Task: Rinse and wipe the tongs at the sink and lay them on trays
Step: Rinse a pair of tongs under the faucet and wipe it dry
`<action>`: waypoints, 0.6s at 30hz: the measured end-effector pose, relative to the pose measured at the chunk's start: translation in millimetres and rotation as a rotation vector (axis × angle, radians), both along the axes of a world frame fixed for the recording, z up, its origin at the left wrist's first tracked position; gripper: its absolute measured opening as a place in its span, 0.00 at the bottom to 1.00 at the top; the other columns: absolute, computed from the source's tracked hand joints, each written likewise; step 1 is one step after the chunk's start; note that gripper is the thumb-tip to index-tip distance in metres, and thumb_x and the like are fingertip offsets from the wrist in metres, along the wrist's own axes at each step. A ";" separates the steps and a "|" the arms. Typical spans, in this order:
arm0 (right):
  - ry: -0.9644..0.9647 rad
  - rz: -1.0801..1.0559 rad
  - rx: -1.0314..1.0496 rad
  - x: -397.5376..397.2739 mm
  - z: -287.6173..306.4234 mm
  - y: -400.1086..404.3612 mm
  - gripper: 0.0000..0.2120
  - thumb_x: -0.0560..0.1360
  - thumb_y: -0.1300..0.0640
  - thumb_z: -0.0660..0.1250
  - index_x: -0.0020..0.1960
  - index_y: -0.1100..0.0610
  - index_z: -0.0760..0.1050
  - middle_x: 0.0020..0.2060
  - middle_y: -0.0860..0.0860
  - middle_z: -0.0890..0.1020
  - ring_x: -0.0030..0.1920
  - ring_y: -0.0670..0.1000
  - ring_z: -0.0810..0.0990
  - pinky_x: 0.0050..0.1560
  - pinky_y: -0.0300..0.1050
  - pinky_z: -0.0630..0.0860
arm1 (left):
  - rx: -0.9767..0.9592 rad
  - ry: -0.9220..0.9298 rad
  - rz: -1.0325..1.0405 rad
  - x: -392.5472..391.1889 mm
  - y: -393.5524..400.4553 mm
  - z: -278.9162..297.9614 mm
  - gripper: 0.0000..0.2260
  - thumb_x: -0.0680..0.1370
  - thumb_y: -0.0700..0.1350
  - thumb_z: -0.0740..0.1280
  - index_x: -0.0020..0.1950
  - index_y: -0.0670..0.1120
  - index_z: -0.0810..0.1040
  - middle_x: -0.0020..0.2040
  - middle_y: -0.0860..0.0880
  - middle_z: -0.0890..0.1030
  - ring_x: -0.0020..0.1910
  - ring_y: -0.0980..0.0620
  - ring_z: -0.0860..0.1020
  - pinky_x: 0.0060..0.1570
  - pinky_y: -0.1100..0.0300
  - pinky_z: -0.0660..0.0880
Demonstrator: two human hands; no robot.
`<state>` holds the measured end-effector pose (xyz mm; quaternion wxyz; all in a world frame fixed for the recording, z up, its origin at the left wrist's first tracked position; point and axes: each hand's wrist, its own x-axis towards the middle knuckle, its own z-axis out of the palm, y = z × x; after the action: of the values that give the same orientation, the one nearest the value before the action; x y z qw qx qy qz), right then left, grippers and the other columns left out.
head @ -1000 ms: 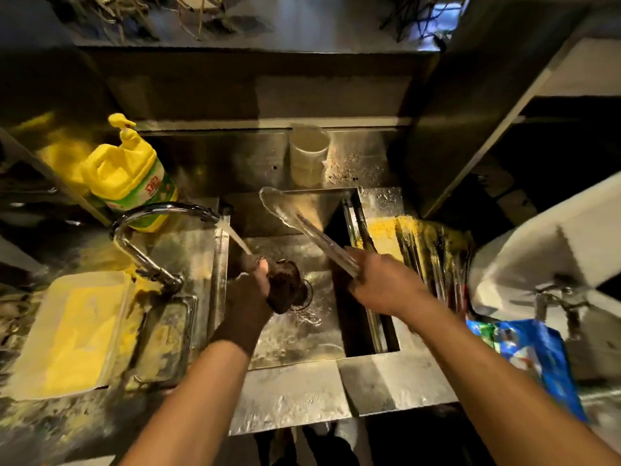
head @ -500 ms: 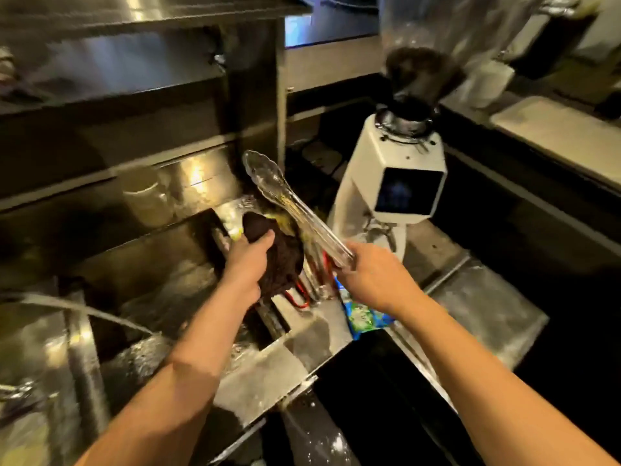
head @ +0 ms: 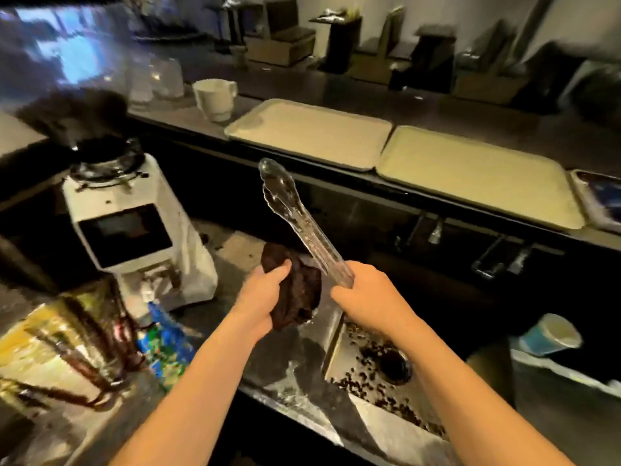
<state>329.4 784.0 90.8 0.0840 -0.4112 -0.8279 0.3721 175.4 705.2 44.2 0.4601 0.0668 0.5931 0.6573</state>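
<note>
My right hand (head: 368,295) grips the handle end of a pair of clear plastic tongs (head: 295,216), whose tips point up and away toward the counter. My left hand (head: 265,290) clutches a bunched dark brown cloth (head: 297,294) just left of the tongs' handle; the cloth sits close to the tongs, and I cannot tell whether they touch. Two beige trays lie side by side on the raised dark counter beyond: the left tray (head: 312,134) and the right tray (head: 477,173). Both tray surfaces are bare.
A white coffee grinder (head: 134,230) stands at left. A small steel basin (head: 376,368) strewn with coffee beans lies below my right arm. A white mug (head: 215,97) sits left of the trays, a blue paper cup (head: 547,334) at right, colourful packets (head: 161,344) at lower left.
The view has swung right from the sink with running water to the counter with trays. Both hands carried the tongs and cloth along, away from the faucet.
</note>
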 end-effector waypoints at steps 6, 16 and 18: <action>0.288 -0.263 -0.496 76.0 4.7 57.2 0.12 0.74 0.48 0.67 0.51 0.56 0.78 0.33 0.51 0.82 0.27 0.50 0.78 0.29 0.44 0.75 | 0.026 0.012 -0.170 68.1 86.5 5.3 0.10 0.81 0.43 0.65 0.59 0.42 0.81 0.52 0.39 0.86 0.49 0.40 0.85 0.46 0.48 0.82; 0.198 -0.434 -0.404 89.4 38.6 154.8 0.37 0.70 0.48 0.58 0.77 0.57 0.57 0.60 0.58 0.76 0.50 0.55 0.79 0.48 0.50 0.76 | 0.020 0.028 -0.293 92.8 148.1 17.1 0.09 0.82 0.43 0.63 0.59 0.43 0.80 0.52 0.39 0.86 0.52 0.38 0.84 0.53 0.42 0.81; 0.021 -0.383 -0.248 71.4 48.9 174.6 0.38 0.70 0.47 0.61 0.77 0.60 0.56 0.62 0.61 0.75 0.50 0.55 0.77 0.39 0.45 0.72 | 0.009 0.034 -0.281 88.0 153.3 19.5 0.11 0.83 0.43 0.63 0.62 0.43 0.79 0.55 0.39 0.85 0.55 0.38 0.83 0.58 0.39 0.78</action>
<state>400.8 958.6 139.7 0.1104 -0.5640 -0.6817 0.4527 263.3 858.5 63.7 0.5371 0.1622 0.5828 0.5878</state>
